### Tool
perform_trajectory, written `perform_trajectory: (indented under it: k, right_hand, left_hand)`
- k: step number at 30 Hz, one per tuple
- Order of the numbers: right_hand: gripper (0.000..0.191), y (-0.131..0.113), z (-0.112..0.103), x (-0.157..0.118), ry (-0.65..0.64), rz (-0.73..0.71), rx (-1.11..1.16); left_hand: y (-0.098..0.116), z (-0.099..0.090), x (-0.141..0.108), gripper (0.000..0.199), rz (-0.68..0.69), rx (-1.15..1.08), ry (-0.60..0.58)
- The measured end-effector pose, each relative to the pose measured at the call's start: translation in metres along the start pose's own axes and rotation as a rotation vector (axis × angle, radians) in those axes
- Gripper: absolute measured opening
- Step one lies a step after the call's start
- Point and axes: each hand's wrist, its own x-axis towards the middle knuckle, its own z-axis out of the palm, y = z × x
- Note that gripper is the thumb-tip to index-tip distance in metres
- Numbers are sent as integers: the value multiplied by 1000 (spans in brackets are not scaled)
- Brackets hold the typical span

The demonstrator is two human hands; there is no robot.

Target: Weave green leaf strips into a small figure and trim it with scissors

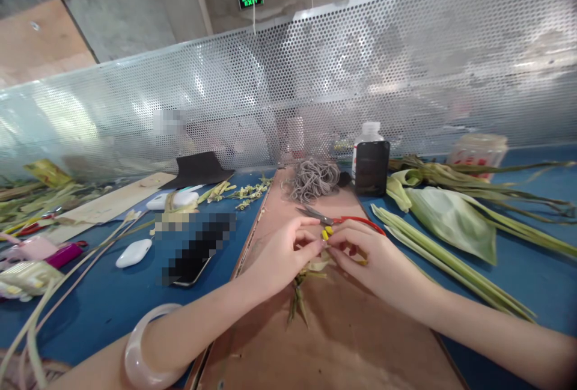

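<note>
Over the brown board, my left hand (283,252) and my right hand (367,252) meet with thumbs and fingertips pinched together. A small yellow piece (327,233) shows between their fingertips; its exact kind is too small to make out. Just under the fingers lie pale and green-brown leaf strips (297,303), their pointed ends toward me. Whether these strips join the yellow piece is hidden by the fingers. Right behind the fingertips rest scissors (322,217) with red handles, their blades pointing left.
Behind the scissors lies a heap of grey cord (313,178). A bottle (370,131) stands behind an upright dark phone-like slab (372,167). Green leaves (455,219) and long stalks (451,261) lie right. A phone (202,249) and white case (134,253) lie left. Perforated metal panels (216,101) rise behind.
</note>
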Motion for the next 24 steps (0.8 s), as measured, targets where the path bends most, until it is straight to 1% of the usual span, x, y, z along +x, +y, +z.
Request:
perform_trajectory:
  k: [4,10,17,24]
  right_hand:
    - [11,-2,0,-1,11,5,-11]
    - [13,-2,-1,0,-4,-12,-4]
    - [14,-1,-1,-1,-8,14,1]
    - [13,-1,0,0,9,-7,6]
  left_hand:
    - [0,0,0,42,-1,13,9]
    - [2,0,0,42,-7,-1,9]
    - [2,0,-1,42,5,12,34]
    - [0,1,0,40,-2,1,33]
